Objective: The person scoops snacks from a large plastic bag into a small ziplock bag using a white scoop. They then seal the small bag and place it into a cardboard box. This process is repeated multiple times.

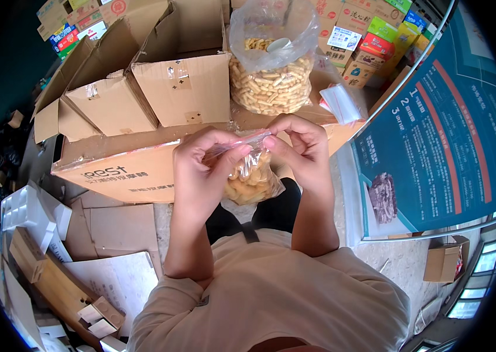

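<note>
Between my hands hangs a small clear zip-top plastic bag [252,180], filled with pale yellow stick-like snack pieces. My left hand [208,154] pinches the bag's top edge on the left, thumb against the fingers. At the right end of the same edge, my right hand [301,145] grips it between thumb and index finger. Beyond my hands, a large clear plastic sack [270,83] of similar snack pieces stands on a long cardboard box [120,171]. A white cup or scoop [279,45] rests inside the sack. Flat zip-top bags [340,103] lie in a stack to its right.
Open cardboard cartons [182,92] stand left of the sack. A teal printed banner [437,145] in a metal frame rises at the right. White foam boxes [28,211] and flattened cardboard [120,229] lie on the floor at left. Stacked product cartons [358,48] fill the back.
</note>
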The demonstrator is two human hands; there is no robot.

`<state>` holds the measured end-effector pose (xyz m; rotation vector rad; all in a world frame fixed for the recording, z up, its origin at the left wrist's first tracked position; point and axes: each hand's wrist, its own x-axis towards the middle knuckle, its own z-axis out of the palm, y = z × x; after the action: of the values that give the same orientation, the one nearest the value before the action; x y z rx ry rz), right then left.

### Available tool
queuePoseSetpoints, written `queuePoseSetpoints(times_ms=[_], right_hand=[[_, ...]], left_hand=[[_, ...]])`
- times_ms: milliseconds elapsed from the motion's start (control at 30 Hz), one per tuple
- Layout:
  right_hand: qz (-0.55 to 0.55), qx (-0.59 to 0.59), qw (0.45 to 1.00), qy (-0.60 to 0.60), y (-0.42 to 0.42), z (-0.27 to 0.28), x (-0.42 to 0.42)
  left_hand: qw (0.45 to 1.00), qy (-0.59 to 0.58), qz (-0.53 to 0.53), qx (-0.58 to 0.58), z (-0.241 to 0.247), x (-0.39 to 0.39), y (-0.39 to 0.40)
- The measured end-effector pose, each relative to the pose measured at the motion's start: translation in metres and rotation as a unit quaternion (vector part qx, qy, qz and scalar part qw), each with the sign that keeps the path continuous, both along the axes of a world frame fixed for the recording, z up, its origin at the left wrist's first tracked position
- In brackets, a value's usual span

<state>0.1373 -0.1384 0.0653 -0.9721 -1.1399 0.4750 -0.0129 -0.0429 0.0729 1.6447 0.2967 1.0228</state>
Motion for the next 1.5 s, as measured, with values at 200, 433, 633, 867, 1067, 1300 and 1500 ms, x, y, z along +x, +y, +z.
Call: queuePoseSetpoints(times_ms=[200, 433, 633, 867, 1067, 1300, 1500], right_hand=[[-0.022, 0.02, 0.999, -0.023, 0.005, -0.003, -0.007], [-0.011, 0.007, 1.0, 0.005, 0.012, -0.006, -0.01], [-0.003, -0.01, 0.999, 0.041, 0.014, -0.012, -0.011], [-0.071, 0.015, 0.995, -0.064, 0.019, -0.013, -0.012], [-0.102, 0.007, 0.988, -0.115, 0.018, -0.01, -0.011], [-0.103, 0.009, 0.986, -0.131, 0.017, -0.009, -0.009], [-0.109, 0.008, 0.985, -0.134, 0.017, -0.009, -0.009]], left_hand=[[1.0, 0.008, 0.017, -0.022, -0.001, -0.003, -0.004], [0.999, 0.022, 0.032, -0.003, -0.007, -0.005, 0.001], [1.0, 0.018, 0.017, -0.002, -0.009, -0.006, 0.003], [0.999, 0.044, -0.013, -0.008, -0.01, -0.006, 0.008], [0.995, 0.032, 0.019, 0.091, -0.013, 0.001, 0.01], [0.986, 0.042, 0.068, 0.149, -0.014, 0.003, 0.011], [0.98, 0.052, 0.095, 0.166, -0.015, 0.003, 0.01]])
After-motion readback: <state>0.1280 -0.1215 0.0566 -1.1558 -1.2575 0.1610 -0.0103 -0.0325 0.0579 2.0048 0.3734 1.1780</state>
